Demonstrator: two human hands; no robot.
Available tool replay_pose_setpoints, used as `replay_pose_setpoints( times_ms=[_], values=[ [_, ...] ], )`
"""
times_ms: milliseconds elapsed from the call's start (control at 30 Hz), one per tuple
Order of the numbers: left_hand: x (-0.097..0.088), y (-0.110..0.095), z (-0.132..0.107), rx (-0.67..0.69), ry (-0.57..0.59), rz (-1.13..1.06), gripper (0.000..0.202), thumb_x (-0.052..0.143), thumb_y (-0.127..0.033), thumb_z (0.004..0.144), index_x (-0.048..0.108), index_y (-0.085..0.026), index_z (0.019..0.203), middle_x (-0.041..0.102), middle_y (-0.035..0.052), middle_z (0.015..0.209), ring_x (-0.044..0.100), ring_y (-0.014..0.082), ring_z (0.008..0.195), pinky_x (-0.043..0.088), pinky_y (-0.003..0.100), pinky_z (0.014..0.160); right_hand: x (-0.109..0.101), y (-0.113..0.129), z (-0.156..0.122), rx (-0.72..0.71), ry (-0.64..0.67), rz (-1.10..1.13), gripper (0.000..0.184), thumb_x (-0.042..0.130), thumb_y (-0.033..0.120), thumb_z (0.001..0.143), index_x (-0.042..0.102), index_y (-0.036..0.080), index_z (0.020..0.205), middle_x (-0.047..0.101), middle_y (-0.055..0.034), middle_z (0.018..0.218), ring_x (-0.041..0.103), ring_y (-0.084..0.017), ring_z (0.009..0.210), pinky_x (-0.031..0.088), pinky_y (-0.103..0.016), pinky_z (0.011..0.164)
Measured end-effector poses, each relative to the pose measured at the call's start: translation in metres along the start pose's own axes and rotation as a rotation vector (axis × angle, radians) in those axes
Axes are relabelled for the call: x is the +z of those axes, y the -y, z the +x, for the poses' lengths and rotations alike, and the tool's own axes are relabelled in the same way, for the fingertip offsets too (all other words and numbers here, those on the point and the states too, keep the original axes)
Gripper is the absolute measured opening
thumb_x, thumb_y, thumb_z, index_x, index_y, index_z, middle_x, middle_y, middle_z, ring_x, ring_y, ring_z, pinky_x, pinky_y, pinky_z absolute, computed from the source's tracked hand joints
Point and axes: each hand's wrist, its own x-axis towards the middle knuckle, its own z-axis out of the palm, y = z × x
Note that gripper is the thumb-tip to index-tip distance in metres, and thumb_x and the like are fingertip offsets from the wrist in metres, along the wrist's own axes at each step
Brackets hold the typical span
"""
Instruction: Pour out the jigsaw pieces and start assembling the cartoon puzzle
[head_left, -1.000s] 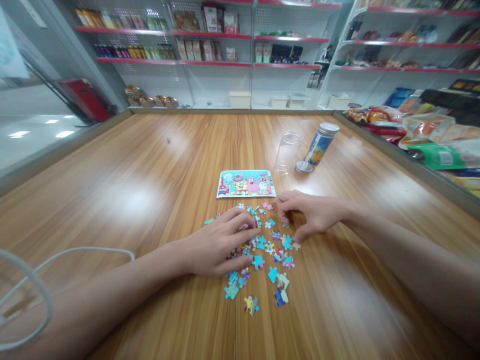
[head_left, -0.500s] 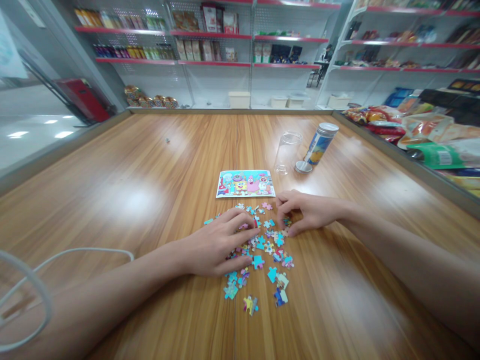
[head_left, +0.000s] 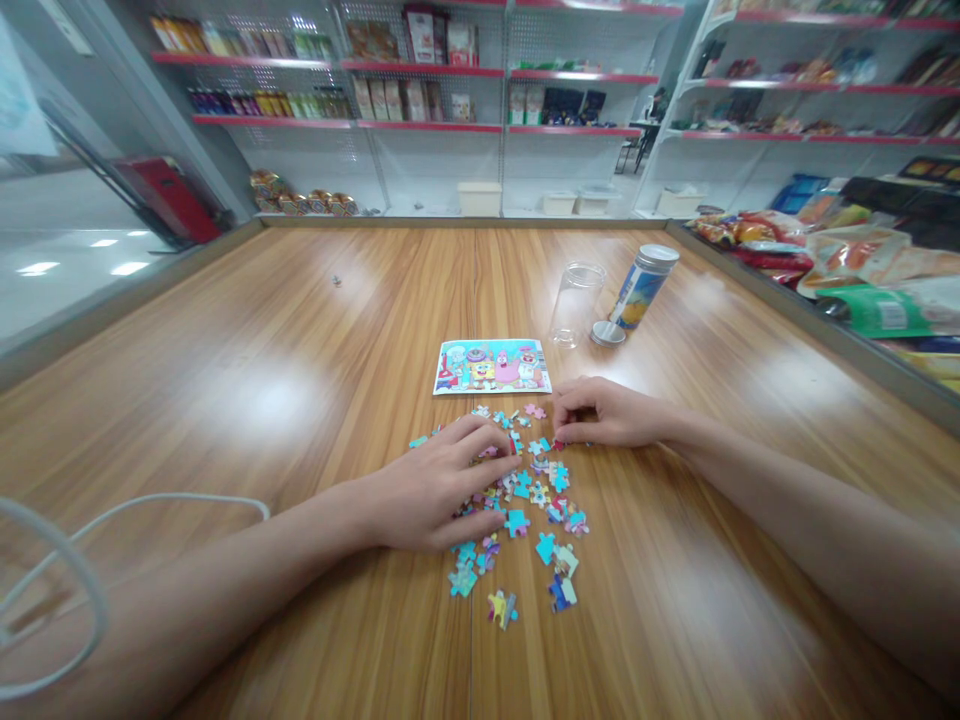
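Note:
Several small colourful puzzle pieces point(head_left: 536, 510) lie scattered on the wooden table point(head_left: 300, 330). My left hand point(head_left: 439, 490) rests flat on the left side of the pile, fingers spread over the pieces. My right hand point(head_left: 607, 415) sits at the pile's upper right edge, its fingers curled together in a pinch on a puzzle piece. A cartoon picture card point(head_left: 491, 366) lies just beyond the pieces.
A clear plastic tube point(head_left: 576, 303), a printed canister point(head_left: 643, 285) and a round lid point(head_left: 607, 334) stand behind the card. A white cable point(head_left: 112, 520) loops at the left. Snack packets point(head_left: 840, 260) fill a bin on the right; store shelves point(head_left: 420, 95) line the back.
My right hand has drawn its fingers together and slid up to the pile's upper right, closing into a pinch. My left hand has stayed where it was.

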Motion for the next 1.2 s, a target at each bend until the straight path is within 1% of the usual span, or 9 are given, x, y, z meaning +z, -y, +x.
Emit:
replay_pose_setpoints(
  times_ms=[67, 133, 267, 333, 467, 667, 933, 1033, 1200],
  values=[
    [0.000, 0.000, 0.000, 0.005, -0.014, -0.001, 0.055, 0.057, -0.040, 0.092, 0.047, -0.017, 0.141, 0.052, 0.0151, 0.126, 0.047, 0.0282, 0.119, 0.047, 0.049, 0.105, 0.002, 0.001, 0.000, 0.043, -0.036, 0.007, 0.018, 0.067, 0.032, 0.091, 0.068, 0.014, 0.088, 0.064, -0.0026, 0.081, 0.054, -0.012, 0.070, 0.041, -0.024, 0.064],
    [0.000, 0.000, 0.000, 0.008, -0.025, 0.001, 0.056, 0.058, -0.040, 0.092, 0.047, -0.017, 0.141, 0.053, 0.0151, 0.125, 0.047, 0.0282, 0.119, 0.047, 0.048, 0.105, 0.003, 0.001, -0.001, 0.029, -0.050, 0.014, 0.019, 0.067, 0.033, 0.091, 0.067, 0.014, 0.090, 0.063, -0.0020, 0.079, 0.052, -0.011, 0.068, 0.039, -0.023, 0.062],
    [-0.001, 0.000, 0.000, 0.009, -0.021, 0.002, 0.055, 0.058, -0.040, 0.091, 0.047, -0.016, 0.140, 0.053, 0.0153, 0.125, 0.047, 0.0283, 0.119, 0.047, 0.048, 0.105, 0.003, 0.005, -0.002, -0.145, 0.015, 0.007, 0.026, 0.072, 0.040, 0.087, 0.070, 0.015, 0.093, 0.063, -0.0028, 0.082, 0.054, -0.013, 0.075, 0.040, -0.025, 0.069],
    [-0.001, 0.000, 0.000, 0.007, -0.018, 0.002, 0.055, 0.058, -0.040, 0.091, 0.048, -0.016, 0.139, 0.052, 0.0155, 0.125, 0.047, 0.0286, 0.120, 0.047, 0.049, 0.106, 0.004, 0.009, -0.001, -0.189, 0.046, -0.021, 0.029, 0.076, 0.043, 0.083, 0.071, 0.016, 0.091, 0.064, -0.0026, 0.083, 0.055, -0.014, 0.079, 0.040, -0.027, 0.074],
    [-0.001, 0.000, 0.000, 0.005, -0.020, 0.001, 0.054, 0.059, -0.041, 0.091, 0.049, -0.016, 0.138, 0.053, 0.0156, 0.124, 0.047, 0.0290, 0.120, 0.047, 0.049, 0.105, 0.006, 0.016, 0.002, -0.147, 0.067, -0.065, 0.029, 0.079, 0.045, 0.080, 0.072, 0.017, 0.085, 0.065, -0.0027, 0.083, 0.057, -0.015, 0.081, 0.040, -0.028, 0.077],
    [-0.001, 0.000, 0.000, 0.019, -0.037, 0.001, 0.054, 0.059, -0.040, 0.091, 0.048, -0.017, 0.139, 0.054, 0.0155, 0.123, 0.049, 0.0282, 0.117, 0.049, 0.048, 0.103, 0.004, 0.009, 0.003, -0.116, 0.085, 0.030, 0.025, 0.073, 0.040, 0.086, 0.072, 0.015, 0.086, 0.063, -0.0018, 0.079, 0.056, -0.014, 0.078, 0.041, -0.026, 0.074],
    [0.000, 0.001, -0.001, 0.024, -0.033, -0.006, 0.056, 0.059, -0.040, 0.091, 0.048, -0.017, 0.140, 0.053, 0.0155, 0.124, 0.048, 0.0284, 0.118, 0.048, 0.049, 0.103, 0.007, -0.001, 0.001, -0.097, -0.035, 0.042, 0.026, 0.062, 0.033, 0.093, 0.064, 0.013, 0.077, 0.060, -0.0013, 0.071, 0.052, -0.012, 0.067, 0.038, -0.024, 0.066],
    [0.000, 0.001, -0.001, 0.016, -0.021, -0.007, 0.055, 0.059, -0.040, 0.091, 0.048, -0.016, 0.140, 0.053, 0.0155, 0.125, 0.047, 0.0287, 0.119, 0.047, 0.049, 0.105, 0.008, 0.000, 0.001, -0.081, -0.060, 0.009, 0.031, 0.056, 0.034, 0.096, 0.061, 0.013, 0.074, 0.059, -0.0016, 0.070, 0.051, -0.011, 0.065, 0.037, -0.024, 0.063],
    [-0.001, 0.001, 0.000, 0.005, -0.005, -0.003, 0.056, 0.058, -0.040, 0.092, 0.047, -0.016, 0.140, 0.052, 0.0158, 0.127, 0.047, 0.0285, 0.120, 0.046, 0.049, 0.105, 0.011, -0.004, 0.001, -0.035, -0.171, -0.060, 0.038, 0.050, 0.037, 0.098, 0.057, 0.014, 0.069, 0.053, 0.0001, 0.064, 0.045, -0.011, 0.059, 0.032, -0.024, 0.058]
  ],
)
